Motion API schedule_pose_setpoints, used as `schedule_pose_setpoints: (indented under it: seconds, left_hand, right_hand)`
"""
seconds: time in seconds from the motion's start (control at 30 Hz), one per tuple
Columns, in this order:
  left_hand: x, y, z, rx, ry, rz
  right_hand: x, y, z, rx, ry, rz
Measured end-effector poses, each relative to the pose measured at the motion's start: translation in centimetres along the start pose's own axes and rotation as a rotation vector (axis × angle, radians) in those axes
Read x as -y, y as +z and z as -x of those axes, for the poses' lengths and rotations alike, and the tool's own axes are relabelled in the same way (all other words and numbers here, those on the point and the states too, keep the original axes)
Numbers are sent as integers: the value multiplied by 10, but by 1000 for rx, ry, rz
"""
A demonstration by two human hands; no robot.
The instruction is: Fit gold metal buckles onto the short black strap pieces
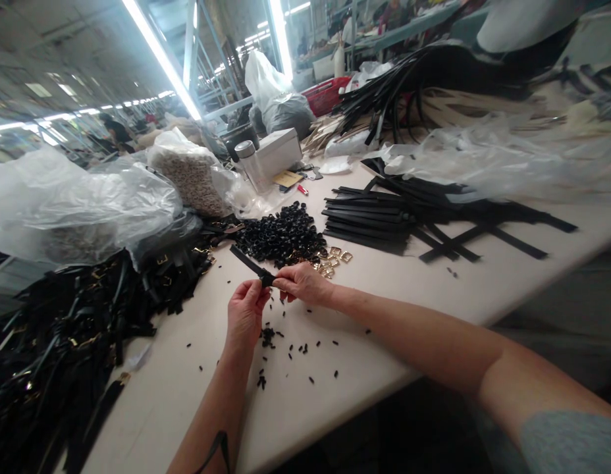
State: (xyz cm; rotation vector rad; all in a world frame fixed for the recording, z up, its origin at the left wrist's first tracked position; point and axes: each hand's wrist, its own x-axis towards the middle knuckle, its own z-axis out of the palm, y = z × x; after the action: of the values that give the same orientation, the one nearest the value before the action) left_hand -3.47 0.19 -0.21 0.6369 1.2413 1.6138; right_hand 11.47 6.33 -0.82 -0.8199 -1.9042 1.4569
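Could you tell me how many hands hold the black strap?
2: the left hand grips the black strap from the left, the right hand from the right, both at its near end.

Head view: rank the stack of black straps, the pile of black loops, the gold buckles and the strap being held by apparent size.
1-2. stack of black straps and pile of black loops: similar spread, too alike to rank.
3-4. gold buckles and held strap: similar extent; the strap is nearer the camera, so unsure.
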Motion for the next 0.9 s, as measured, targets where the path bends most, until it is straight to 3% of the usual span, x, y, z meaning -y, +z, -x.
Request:
schedule_pose_setpoints:
  seconds: [0.17,0.4,0.67,0.9]
  left_hand:
    - [-2,-5,1,21,139,-174]
    - [-4,-9,1,106,166,-351]
    - [4,-7,1,138,82,-304]
    - [0,2,7,129,138,-377]
  right_hand:
    - [4,-3,1,22,-42,92]
    - [11,-12,2,77,-89,311]
    - [1,-3,0,104,-63,39]
    - [3,-6,2,143,-58,-100]
